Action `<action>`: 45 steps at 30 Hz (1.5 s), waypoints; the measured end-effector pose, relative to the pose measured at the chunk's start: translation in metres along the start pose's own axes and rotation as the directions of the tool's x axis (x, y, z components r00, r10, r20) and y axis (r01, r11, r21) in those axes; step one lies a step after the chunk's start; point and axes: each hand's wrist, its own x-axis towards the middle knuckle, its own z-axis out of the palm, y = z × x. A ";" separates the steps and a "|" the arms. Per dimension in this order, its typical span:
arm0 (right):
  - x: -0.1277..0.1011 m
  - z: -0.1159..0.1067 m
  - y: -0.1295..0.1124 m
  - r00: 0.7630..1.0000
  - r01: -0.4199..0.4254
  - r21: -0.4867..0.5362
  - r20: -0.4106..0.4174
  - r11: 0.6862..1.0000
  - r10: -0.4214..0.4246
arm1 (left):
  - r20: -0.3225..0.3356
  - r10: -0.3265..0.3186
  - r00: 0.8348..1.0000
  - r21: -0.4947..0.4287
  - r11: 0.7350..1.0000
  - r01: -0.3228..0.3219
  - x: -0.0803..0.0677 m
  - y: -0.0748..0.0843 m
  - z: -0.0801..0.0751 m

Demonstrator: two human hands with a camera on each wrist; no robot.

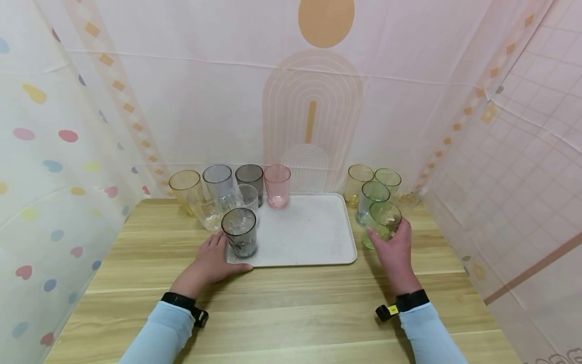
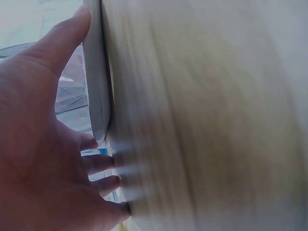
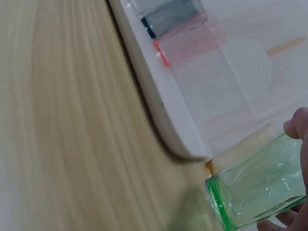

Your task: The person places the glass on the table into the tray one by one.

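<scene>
right hand (image 1: 394, 251) grips ribbed green glass (image 1: 383, 224) | left hand (image 1: 210, 262) flat, fingers spread, touching smooth tray (image 1: 313, 232)

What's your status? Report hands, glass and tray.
Right hand grips clear green glass tumbler, tilted, right of tray. Left hand rests open at white rectangular plastic tray corner, beside grey tumbler. Tray centre bare.

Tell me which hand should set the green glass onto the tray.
Right. The right hand already grips the green glass just beside the tray; the left hand rests at the tray's near left corner, probably steadying it.
</scene>
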 end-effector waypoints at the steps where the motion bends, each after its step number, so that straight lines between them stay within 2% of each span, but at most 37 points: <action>1: 0.000 0.002 -0.002 1.000 0.011 0.015 0.005 1.000 -0.011 | -0.001 0.001 1.000 -0.001 1.000 -0.001 0.000 0.000 0.000; 8: 0.000 0.027 -0.023 0.994 0.029 0.066 0.106 0.997 -0.036 | 0.001 -0.007 1.000 0.021 1.000 0.007 -0.001 -0.003 0.000; 12: 0.003 0.049 -0.036 0.984 0.032 0.038 0.174 0.999 -0.038 | 0.009 -0.011 1.000 0.018 1.000 0.011 0.000 -0.004 0.001; 23: 0.013 0.129 -0.061 0.953 0.091 -0.039 0.294 0.995 -0.075 | 0.017 -0.018 1.000 0.004 1.000 0.018 0.000 -0.004 0.000; 30: 0.011 0.173 -0.076 0.924 0.130 0.002 0.362 0.992 -0.122 | 0.024 -0.019 1.000 0.014 1.000 0.018 0.001 -0.001 0.000; 35: 0.010 0.194 -0.085 0.901 0.144 0.006 0.414 0.989 -0.134 | 0.024 -0.020 1.000 0.028 0.999 0.019 0.002 -0.002 0.001; 45: 0.010 0.216 -0.095 0.880 0.156 0.044 0.448 0.987 -0.159 | 0.020 -0.023 1.000 0.015 1.000 0.022 0.000 -0.001 -0.001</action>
